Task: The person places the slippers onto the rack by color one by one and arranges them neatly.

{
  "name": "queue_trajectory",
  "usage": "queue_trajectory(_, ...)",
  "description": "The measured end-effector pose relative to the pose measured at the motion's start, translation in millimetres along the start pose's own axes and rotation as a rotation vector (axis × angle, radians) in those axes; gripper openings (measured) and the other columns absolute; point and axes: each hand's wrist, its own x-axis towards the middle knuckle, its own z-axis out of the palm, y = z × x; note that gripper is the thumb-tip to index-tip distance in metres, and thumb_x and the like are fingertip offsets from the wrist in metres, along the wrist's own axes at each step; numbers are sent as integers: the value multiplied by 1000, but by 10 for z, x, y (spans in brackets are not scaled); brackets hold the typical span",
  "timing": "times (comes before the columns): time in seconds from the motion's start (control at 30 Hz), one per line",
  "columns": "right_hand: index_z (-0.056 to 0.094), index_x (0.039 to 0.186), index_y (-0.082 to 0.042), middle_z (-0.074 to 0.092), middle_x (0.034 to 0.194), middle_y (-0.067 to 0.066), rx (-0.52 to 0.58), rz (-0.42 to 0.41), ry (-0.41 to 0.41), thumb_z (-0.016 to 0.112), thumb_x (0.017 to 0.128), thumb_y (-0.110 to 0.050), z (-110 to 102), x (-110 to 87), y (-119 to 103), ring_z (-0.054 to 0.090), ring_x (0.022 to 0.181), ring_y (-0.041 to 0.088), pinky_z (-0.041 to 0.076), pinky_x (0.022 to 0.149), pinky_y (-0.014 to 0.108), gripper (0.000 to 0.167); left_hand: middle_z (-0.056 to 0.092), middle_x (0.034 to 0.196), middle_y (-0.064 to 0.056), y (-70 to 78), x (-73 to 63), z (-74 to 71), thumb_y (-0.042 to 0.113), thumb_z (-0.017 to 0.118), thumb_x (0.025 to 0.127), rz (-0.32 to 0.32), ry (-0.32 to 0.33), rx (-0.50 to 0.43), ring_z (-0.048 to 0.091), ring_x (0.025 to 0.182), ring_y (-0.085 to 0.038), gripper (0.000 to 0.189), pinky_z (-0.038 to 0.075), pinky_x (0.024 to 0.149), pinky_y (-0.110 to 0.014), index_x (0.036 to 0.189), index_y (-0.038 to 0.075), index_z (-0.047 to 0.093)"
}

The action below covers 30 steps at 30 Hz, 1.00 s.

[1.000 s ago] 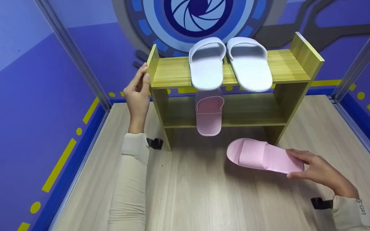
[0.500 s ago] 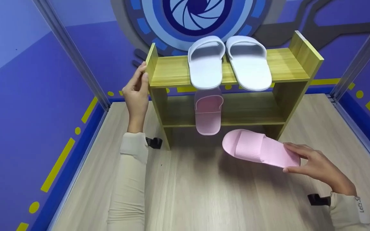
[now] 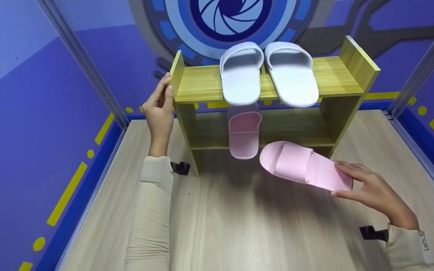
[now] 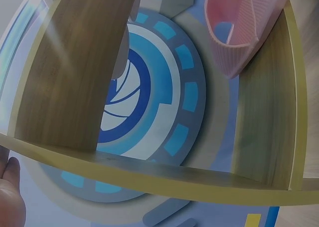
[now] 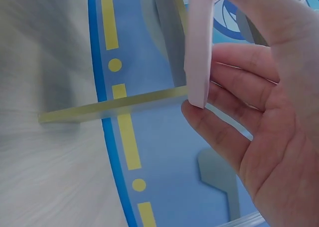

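A pink slide slipper (image 3: 294, 162) hangs tilted in the air before the wooden shoe rack (image 3: 343, 79), toe pointing left. My right hand (image 3: 371, 190) pinches its heel between thumb and fingers; in the right wrist view the slipper's edge (image 5: 198, 52) stands between them. My left hand (image 3: 159, 109) holds the rack's left side panel near its top front corner; part of its grip is hidden. A second pink slipper (image 3: 243, 145) rests on the middle shelf, its toe end under the top board. Two white slippers, left (image 3: 241, 86) and right (image 3: 298, 88), sit side by side on top.
The rack stands on a light wood-grain floor (image 3: 232, 226) against a blue printed wall (image 3: 107, 56). Side walls with metal corner posts (image 3: 81, 56) enclose the space. To the right of the second pink slipper lies bare middle shelf (image 3: 296, 126).
My right hand has raised the pink slipper and brought it slightly left, closer to the middle shelf. The left hand stays at the rack's side panel.
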Motion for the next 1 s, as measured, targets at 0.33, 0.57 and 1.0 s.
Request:
queue_trajectory(0.33, 61, 131, -8, 61, 127, 22, 18, -118, 123, 92, 58, -23, 43, 57, 6, 29, 116, -27, 21, 91, -9, 80, 61, 132, -10, 27, 9, 7, 11, 58, 96, 12, 1, 2, 58, 123, -15, 29, 50, 99, -32, 123, 1, 65)
queue_trajectory(0.57, 61, 130, -9, 61, 128, 21, 12, -118, 139, 92, 58, -24, 51, 80, -6, 32, 116, -25, 22, 91, -8, 80, 61, 132, -12, 35, 6, -7, 9, 58, 96, 4, 9, -6, 57, 125, -17, 30, 49, 100, -32, 124, 0, 64)
queue_trajectory(1.0, 60, 131, -5, 60, 130, 19, -51, -36, 157, 90, 61, -35, 63, 96, -126, 54, 115, 36, 27, 94, -4, 82, 61, 132, -11, 11, 0, 9, 11, 58, 96, 7, 6, -6, 57, 124, -15, 30, 49, 100, -31, 124, 1, 64)
